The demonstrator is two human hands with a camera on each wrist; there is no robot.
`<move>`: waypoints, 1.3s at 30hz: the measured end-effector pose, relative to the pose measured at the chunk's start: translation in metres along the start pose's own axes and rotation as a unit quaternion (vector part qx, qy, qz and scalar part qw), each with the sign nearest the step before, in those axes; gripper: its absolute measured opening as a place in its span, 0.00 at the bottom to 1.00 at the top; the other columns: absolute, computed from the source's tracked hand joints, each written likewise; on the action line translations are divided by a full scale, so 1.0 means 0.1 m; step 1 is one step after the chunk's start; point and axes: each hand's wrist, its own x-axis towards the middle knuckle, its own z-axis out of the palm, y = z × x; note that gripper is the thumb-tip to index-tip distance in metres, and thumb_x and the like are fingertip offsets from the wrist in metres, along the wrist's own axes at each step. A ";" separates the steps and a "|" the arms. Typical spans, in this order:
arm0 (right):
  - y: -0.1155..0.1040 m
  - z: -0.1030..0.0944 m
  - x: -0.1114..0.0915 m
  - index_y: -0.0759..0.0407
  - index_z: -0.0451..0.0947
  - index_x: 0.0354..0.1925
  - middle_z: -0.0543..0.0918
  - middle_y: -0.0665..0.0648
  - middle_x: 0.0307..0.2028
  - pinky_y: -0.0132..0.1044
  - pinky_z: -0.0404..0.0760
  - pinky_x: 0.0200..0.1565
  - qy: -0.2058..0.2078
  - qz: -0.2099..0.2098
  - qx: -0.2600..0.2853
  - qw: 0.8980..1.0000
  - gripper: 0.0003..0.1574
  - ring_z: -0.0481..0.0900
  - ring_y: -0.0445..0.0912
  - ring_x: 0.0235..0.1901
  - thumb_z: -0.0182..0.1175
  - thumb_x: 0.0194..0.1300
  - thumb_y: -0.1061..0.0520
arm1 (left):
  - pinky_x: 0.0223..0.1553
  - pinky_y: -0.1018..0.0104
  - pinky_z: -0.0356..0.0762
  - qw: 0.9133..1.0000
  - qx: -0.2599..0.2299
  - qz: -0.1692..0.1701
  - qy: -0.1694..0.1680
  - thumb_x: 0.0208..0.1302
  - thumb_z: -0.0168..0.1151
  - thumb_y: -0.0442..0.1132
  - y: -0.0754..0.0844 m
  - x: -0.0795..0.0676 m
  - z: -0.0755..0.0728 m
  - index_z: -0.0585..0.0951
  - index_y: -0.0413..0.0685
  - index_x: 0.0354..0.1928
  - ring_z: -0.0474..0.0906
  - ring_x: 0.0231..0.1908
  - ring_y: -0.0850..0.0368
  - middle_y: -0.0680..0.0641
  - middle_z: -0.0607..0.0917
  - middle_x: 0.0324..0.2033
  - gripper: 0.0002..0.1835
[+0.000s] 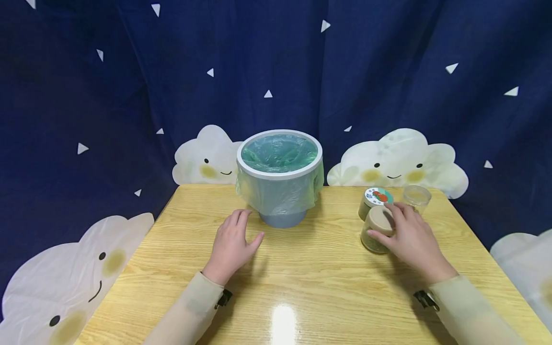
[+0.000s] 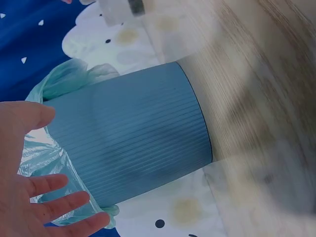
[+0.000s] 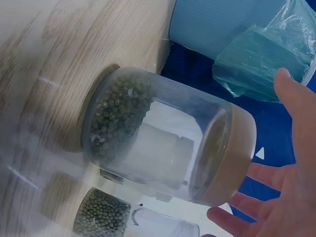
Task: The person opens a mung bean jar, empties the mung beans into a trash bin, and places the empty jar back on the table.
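My right hand (image 1: 411,235) reaches around the tan lid of a clear jar (image 1: 374,242), thumb on its near side and fingers on its far side. In the right wrist view the thumb is apart from the lid (image 3: 239,153), while the fingertips are close to it; contact is unclear. Green beans (image 3: 121,111), like mung beans, fill the lower part of this upright jar. My left hand (image 1: 230,244) is in front of the bin's left side, fingers spread and holding nothing. The blue-grey ribbed bin (image 2: 133,133) stands upright, lined with a translucent green bag (image 1: 280,189).
Behind the tan-lidded jar stands a jar with a tomato-pictured lid (image 1: 378,196). A clear container (image 1: 417,196) stands to its right, partly hidden by my hand. Another bean-filled jar (image 3: 103,215) shows in the right wrist view. The wooden table (image 1: 302,282) ends at a dark blue curtain (image 1: 276,62).
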 end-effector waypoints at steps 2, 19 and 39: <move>0.01 0.02 0.02 0.67 0.70 0.68 0.72 0.74 0.61 0.73 0.71 0.49 -0.007 -0.002 0.001 1.000 0.58 0.73 0.75 0.56 0.75 0.55 0.31 | 0.55 0.43 0.80 1.000 0.000 0.000 -0.003 0.62 0.72 0.53 -0.01 0.00 0.01 0.75 0.40 0.64 0.80 0.54 0.39 0.39 0.81 0.56 0.34; 0.12 0.11 0.14 0.73 0.61 0.72 0.70 0.79 0.61 0.70 0.75 0.50 -0.093 0.026 0.008 0.995 0.65 0.74 0.74 0.55 0.68 0.60 0.27 | 0.53 0.43 0.81 1.000 0.000 -0.004 -0.013 0.62 0.73 0.54 -0.06 0.01 0.01 0.76 0.40 0.63 0.81 0.53 0.39 0.39 0.82 0.55 0.35; 0.17 0.27 0.22 0.74 0.57 0.74 0.71 0.77 0.53 0.62 0.78 0.45 -0.087 0.072 0.048 0.992 0.65 0.77 0.66 0.47 0.74 0.58 0.35 | 0.50 0.43 0.82 1.000 0.000 -0.003 -0.014 0.62 0.74 0.53 -0.07 0.02 0.06 0.76 0.40 0.63 0.83 0.50 0.39 0.39 0.82 0.54 0.34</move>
